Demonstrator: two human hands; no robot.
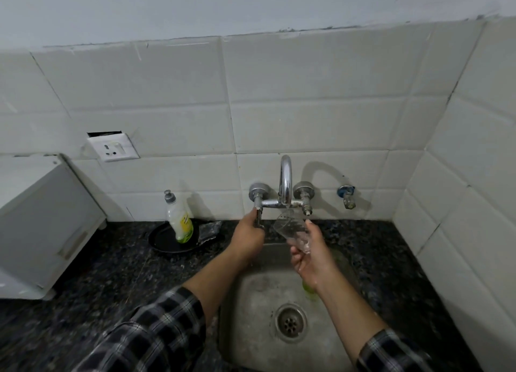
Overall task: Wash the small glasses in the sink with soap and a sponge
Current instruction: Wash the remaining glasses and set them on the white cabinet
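My right hand [311, 253] grips a small clear glass [293, 229], tilted with its mouth up under the spout of the chrome tap [285, 181]. My left hand [248, 236] holds the tap's left lever handle [258, 216]. Below both hands lies the steel sink [251, 301] with its drain [290, 322]. A yellow-green sponge [308, 289] shows partly in the sink behind my right wrist. The dish soap bottle [180, 218] stands on a black pan [164, 240] left of the tap.
Dark speckled stone counter [111, 287] surrounds the sink. A white appliance [42, 226] sits at the far left. A crumpled clear wrapper [209, 230] lies beside the pan. A wall socket [113, 148] and a small side tap [347, 197] are on the tiled wall.
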